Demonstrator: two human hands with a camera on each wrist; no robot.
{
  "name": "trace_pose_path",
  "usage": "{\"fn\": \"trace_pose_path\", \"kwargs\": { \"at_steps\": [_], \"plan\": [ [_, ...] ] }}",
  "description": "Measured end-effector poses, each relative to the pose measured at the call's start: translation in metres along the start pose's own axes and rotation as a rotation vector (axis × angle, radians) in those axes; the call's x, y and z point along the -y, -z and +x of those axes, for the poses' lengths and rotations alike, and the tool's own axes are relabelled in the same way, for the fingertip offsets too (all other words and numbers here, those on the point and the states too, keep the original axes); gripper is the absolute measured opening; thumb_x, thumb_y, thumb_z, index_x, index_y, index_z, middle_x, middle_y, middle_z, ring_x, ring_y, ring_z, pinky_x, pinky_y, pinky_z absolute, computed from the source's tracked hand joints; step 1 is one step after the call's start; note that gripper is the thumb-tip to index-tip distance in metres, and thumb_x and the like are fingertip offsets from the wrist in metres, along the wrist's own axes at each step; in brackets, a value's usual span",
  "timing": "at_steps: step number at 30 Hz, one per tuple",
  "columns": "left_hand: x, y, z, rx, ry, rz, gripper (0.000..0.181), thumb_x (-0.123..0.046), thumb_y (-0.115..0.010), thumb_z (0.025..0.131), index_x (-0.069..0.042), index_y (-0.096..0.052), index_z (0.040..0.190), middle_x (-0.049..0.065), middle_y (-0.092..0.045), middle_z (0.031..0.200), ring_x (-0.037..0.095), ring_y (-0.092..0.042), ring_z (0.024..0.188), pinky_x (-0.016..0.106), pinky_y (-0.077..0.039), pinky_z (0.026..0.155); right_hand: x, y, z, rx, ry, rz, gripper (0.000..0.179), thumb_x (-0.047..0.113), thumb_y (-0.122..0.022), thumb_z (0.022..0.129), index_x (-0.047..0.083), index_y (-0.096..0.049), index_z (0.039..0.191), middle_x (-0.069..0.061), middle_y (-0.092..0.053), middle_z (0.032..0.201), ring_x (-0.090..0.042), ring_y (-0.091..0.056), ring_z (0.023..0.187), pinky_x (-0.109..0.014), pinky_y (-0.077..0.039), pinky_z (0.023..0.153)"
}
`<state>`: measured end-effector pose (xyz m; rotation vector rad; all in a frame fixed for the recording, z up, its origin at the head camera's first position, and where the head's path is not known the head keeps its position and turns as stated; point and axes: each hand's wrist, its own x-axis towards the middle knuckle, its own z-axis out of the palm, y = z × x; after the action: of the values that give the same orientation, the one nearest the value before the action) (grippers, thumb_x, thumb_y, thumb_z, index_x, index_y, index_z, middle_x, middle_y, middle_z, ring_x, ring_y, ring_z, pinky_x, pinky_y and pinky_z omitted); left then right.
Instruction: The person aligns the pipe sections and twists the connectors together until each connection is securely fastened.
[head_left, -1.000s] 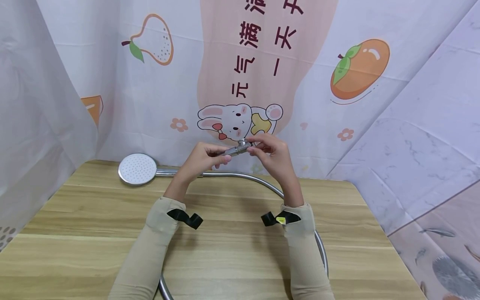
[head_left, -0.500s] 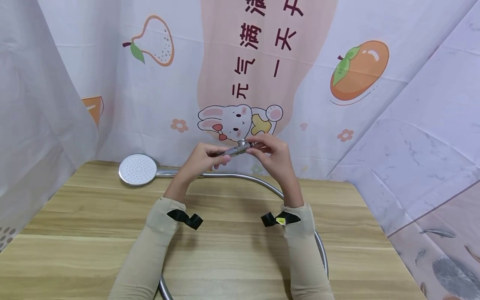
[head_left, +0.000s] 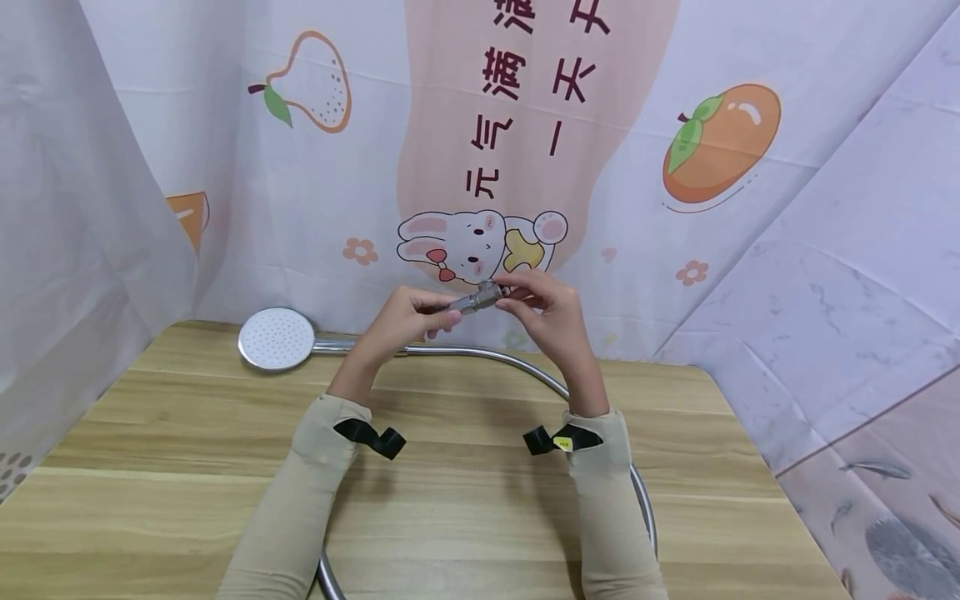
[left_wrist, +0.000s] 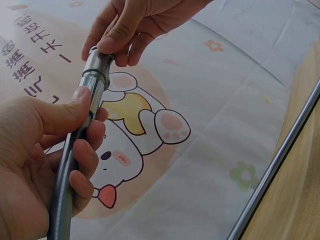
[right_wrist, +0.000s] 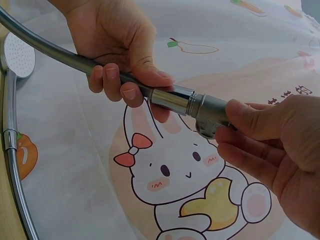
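My left hand [head_left: 405, 317] grips the end of a grey shower hose [left_wrist: 61, 195], thumb and fingers curled round it at its chrome connector [right_wrist: 172, 99]. My right hand [head_left: 551, 312] pinches a short metal fitting [right_wrist: 212, 108] with a side port. In the right wrist view the fitting lines up with the connector, and a little thread shows between them. Both parts are held up above the table's far edge, in front of the curtain. My right fingers hide the fitting's far end.
A shower head [head_left: 276, 339] with a white face lies at the table's back left. Its hose [head_left: 480, 350] runs behind my hands and under both forearms. Behind the wooden table [head_left: 465, 517] hangs a printed curtain [head_left: 300, 183].
The fitting looks slightly turned in my right fingers, its side port showing less brightly. My left hand keeps its hold on the hose end. The shower head has not moved.
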<state>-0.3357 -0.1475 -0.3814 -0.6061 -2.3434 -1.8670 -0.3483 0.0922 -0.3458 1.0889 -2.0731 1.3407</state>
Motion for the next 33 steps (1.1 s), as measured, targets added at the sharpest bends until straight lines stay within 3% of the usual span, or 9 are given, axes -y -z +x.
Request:
{"fn": "trace_pose_path", "kwargs": {
  "at_steps": [3,6,9,25,33],
  "plan": [
    [0.0003,-0.0003,0.0001,0.0,0.003,-0.002,0.021,-0.013,-0.07,0.097,0.0,-0.076,0.113,0.015,-0.063,0.078,0.015,-0.048,0.061,0.023,-0.039,0.05,-0.0004,0.0003,-0.0003,-0.003,-0.002,-0.006,0.026,-0.003,-0.079,0.084,-0.003,-0.075,0.11,-0.015,-0.073,0.099,-0.018,-0.068,0.082,-0.017,-0.057,0.074],
    [-0.0003,0.0002,-0.0002,0.001,0.003,0.003,0.021,-0.012,-0.071,0.097,0.0,-0.076,0.113,0.004,-0.063,0.075,0.013,-0.049,0.06,0.023,-0.04,0.05,-0.0005,0.0006,-0.0002,-0.005,-0.007,-0.016,0.026,-0.001,-0.08,0.084,-0.004,-0.075,0.109,-0.015,-0.073,0.098,-0.014,-0.067,0.08,-0.016,-0.056,0.074],
    [-0.0001,0.0002,-0.0001,0.0,-0.003,0.004,0.021,-0.012,-0.071,0.097,0.001,-0.076,0.112,0.002,-0.062,0.074,0.012,-0.049,0.06,0.024,-0.04,0.05,-0.0005,0.0007,0.0,-0.007,-0.009,-0.026,0.027,0.0,-0.081,0.083,-0.004,-0.075,0.109,-0.015,-0.074,0.098,-0.014,-0.067,0.08,-0.017,-0.056,0.075],
    [-0.0018,0.001,-0.0007,-0.011,0.001,0.004,0.021,-0.012,-0.071,0.096,0.001,-0.076,0.112,0.004,-0.063,0.074,0.015,-0.049,0.061,0.023,-0.041,0.05,-0.0002,0.001,0.0003,0.036,0.011,0.002,0.028,-0.006,-0.078,0.084,-0.001,-0.075,0.111,-0.015,-0.073,0.1,-0.02,-0.067,0.085,-0.018,-0.058,0.075],
    [0.0011,0.0007,0.0004,0.002,-0.008,0.007,0.022,-0.012,-0.071,0.096,0.002,-0.076,0.113,0.004,-0.062,0.074,0.012,-0.049,0.06,0.024,-0.04,0.05,-0.0004,0.0005,-0.0004,0.028,-0.004,-0.017,0.026,-0.001,-0.079,0.085,-0.003,-0.075,0.111,-0.015,-0.075,0.1,-0.021,-0.067,0.083,-0.017,-0.057,0.075]
  ]
}}
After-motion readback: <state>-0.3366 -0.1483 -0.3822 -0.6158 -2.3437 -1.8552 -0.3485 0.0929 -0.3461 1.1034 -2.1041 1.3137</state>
